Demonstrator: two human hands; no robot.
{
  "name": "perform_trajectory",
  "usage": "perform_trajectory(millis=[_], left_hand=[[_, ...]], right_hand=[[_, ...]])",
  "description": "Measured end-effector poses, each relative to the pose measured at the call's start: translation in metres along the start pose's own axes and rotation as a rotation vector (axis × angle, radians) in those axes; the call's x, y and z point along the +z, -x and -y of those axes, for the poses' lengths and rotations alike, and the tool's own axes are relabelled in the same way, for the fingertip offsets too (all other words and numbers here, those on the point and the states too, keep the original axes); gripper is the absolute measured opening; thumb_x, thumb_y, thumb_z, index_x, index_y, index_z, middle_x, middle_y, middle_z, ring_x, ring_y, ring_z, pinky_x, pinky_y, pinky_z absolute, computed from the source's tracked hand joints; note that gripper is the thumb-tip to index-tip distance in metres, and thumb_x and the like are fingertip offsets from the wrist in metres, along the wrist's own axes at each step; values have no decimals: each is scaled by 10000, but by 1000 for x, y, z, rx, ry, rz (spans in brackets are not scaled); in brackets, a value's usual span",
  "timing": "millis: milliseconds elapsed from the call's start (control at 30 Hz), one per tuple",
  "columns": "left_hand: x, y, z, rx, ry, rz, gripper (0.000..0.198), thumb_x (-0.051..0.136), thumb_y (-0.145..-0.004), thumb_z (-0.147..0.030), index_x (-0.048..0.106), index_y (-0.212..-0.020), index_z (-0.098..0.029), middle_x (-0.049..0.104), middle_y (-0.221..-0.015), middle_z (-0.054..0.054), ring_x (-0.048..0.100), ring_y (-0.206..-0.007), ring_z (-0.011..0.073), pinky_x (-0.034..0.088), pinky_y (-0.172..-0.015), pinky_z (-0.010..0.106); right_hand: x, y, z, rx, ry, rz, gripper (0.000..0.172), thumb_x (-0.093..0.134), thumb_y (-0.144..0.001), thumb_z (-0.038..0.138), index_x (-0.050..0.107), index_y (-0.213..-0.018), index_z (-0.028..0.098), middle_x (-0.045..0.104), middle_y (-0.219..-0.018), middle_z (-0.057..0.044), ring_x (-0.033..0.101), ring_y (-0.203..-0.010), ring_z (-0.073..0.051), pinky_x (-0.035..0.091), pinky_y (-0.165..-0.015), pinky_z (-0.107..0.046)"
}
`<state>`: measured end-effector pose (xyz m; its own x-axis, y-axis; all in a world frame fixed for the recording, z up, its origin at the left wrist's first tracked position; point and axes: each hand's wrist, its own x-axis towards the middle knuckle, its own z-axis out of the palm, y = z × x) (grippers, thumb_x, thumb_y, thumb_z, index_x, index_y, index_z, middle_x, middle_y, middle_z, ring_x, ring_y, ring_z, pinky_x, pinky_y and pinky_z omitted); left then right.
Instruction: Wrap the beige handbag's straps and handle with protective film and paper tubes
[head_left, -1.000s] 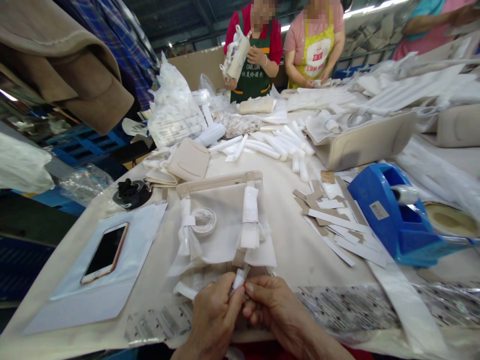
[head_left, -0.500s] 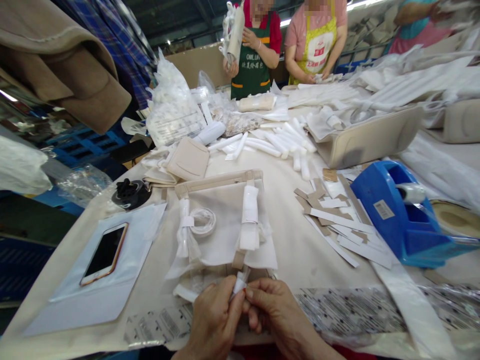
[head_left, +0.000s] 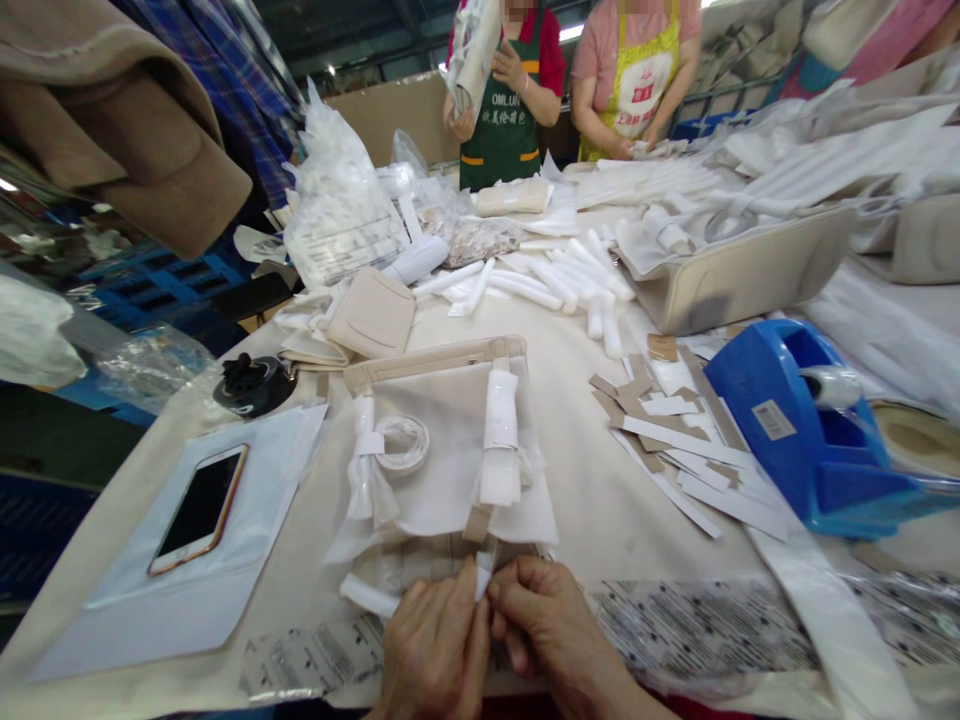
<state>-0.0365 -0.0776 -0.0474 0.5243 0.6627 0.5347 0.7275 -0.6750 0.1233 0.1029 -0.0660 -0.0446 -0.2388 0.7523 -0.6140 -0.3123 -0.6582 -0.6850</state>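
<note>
My left hand (head_left: 435, 645) and my right hand (head_left: 544, 625) meet at the near table edge, both pinched on a small white wrapped strap end (head_left: 484, 567). That strap end belongs to a beige bag (head_left: 439, 440) lying flat just beyond my hands. The bag is partly covered with white tissue, and two of its straps are bound in white wrapping (head_left: 500, 435). A coiled white cord (head_left: 403, 440) lies on it.
A phone (head_left: 198, 509) lies on a pale sheet at left. A blue tape dispenser (head_left: 806, 425) stands at right, with paper strips (head_left: 675, 450) beside it. White rolls (head_left: 540, 280), a beige bag (head_left: 742, 270) and plastic bags sit farther back. Two aproned people (head_left: 502, 90) work across the table.
My hands have drawn slightly nearer to me with the strap end still pinched. The person in the green apron has raised the wrapped item higher.
</note>
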Motion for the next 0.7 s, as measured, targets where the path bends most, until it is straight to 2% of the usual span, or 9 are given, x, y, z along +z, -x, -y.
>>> perform_trajectory(millis=[133,267,433,533,700], left_hand=[[3,2,-1,21,-9,-52,290,439,-849,-49,505,-1130,-15,639,-715,85,574,-597,157,432,-533,286],[4,-1,-2,115,-134,-50,289,377,-838,-32,523,-1078,33,627,-683,114,560,-567,167,426,-520,297],[3,-1,0,181,-175,11,300,327,-851,-46,538,-1046,40,615,-688,119,549,-559,166,434,-516,293],[4,2,0,170,-145,38,286,379,-880,-115,526,-1063,50,607,-692,119,559,-583,175,445,-526,303],[6,3,-2,121,-154,-7,229,446,-891,-119,530,-1057,14,575,-630,66,532,-544,158,422,-511,294]], right_hand=[[3,-2,2,11,20,-51,199,528,-494,384,454,-463,202,491,-335,66,290,-241,-16,145,-309,-183],[6,-3,5,21,54,-108,127,470,-443,328,394,-429,228,387,-275,90,241,-243,-25,131,-306,-191],[0,4,16,84,36,7,85,442,-443,254,436,-387,191,308,-284,73,224,-283,-31,108,-340,-201],[-5,9,25,115,-36,21,50,442,-408,209,473,-418,171,330,-339,69,211,-307,-26,93,-348,-197],[-9,9,34,187,5,34,105,447,-422,204,514,-492,164,340,-379,80,143,-311,-12,42,-348,-193]])
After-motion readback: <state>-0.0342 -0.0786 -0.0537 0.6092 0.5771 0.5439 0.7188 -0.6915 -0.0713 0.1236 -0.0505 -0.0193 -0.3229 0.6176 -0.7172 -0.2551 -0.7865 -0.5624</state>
